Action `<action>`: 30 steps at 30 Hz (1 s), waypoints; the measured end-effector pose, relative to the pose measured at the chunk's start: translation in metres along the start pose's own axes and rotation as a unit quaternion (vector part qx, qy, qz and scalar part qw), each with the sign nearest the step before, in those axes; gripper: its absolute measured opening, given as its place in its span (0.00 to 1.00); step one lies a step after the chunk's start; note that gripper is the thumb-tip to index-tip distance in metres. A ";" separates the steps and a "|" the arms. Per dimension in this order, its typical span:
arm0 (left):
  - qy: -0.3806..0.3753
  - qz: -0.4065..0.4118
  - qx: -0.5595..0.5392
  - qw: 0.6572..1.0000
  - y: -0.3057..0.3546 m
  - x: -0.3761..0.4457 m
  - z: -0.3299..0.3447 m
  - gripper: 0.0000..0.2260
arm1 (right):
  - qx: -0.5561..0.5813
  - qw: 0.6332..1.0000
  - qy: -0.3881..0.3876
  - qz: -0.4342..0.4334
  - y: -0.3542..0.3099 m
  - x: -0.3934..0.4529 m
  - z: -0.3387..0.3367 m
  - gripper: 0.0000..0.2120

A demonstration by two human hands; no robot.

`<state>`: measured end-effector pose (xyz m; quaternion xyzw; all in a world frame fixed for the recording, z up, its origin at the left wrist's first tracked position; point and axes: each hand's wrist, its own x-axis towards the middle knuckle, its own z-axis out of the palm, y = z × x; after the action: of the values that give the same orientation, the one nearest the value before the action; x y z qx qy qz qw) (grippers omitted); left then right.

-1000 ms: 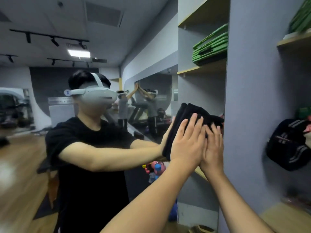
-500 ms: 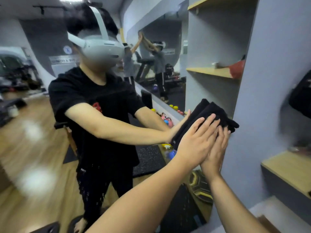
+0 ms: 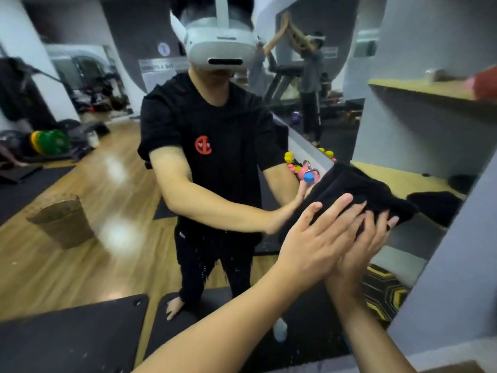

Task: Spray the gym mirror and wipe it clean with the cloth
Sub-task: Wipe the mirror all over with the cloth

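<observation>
— While I look through the head camera, ask me about the grip.

— What is the left hand doing?

— My left hand (image 3: 314, 238) is flat. Its fingers are straight and a bit spread. It presses on the black cloth (image 3: 357, 184) and also lies partly over my other hand. It does not curl round anything.

— And the right hand?

— My right hand (image 3: 373, 238) is flat too, with its fingers up on the cloth. So neither grip is closed. Both hands just push.

— Where is the cloth?

— It is bunched up and pressed on the mirror (image 3: 121, 211), near the mirror's right edge. My hands cover its lower part. In the glass I see two more arms reaching to the same cloth from the other side.

— What is different from a second ago?

— My hands and the cloth have gone lower down the mirror. Before, they were up by the shelf with the green pads. Now they are by a lower wooden shelf (image 3: 408, 181). My view has tipped down too, so I now see a brown basket (image 3: 61, 219) and the wood floor (image 3: 113, 267) in the glass. My hands are flat the same way as before.
</observation>
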<state>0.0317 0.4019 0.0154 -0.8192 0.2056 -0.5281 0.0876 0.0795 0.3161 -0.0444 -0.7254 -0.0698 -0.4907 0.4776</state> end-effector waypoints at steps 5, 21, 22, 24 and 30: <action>0.019 -0.059 0.063 0.996 -0.041 -0.054 -0.029 0.22 | 0.019 0.994 -0.005 -0.107 -0.051 -0.034 0.024 0.18; 0.024 -0.264 0.099 0.959 -0.136 -0.190 -0.124 0.26 | 0.002 0.935 -0.068 -0.349 -0.182 -0.131 0.082 0.24; 0.020 -0.279 0.102 0.955 -0.140 -0.196 -0.130 0.25 | 0.001 0.930 -0.068 -0.362 -0.189 -0.136 0.085 0.24; 0.013 -0.310 0.102 0.945 -0.148 -0.207 -0.143 0.24 | 0.003 0.921 -0.070 -0.383 -0.204 -0.145 0.092 0.27; 0.031 -0.400 0.061 0.914 -0.174 -0.234 -0.177 0.22 | 0.017 0.894 -0.072 -0.442 -0.257 -0.167 0.111 0.30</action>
<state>-0.1694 0.6723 -0.0403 -0.8091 -0.1691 -0.5560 -0.0869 -0.0805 0.5991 -0.0206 -0.6450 -0.4257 -0.5964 0.2170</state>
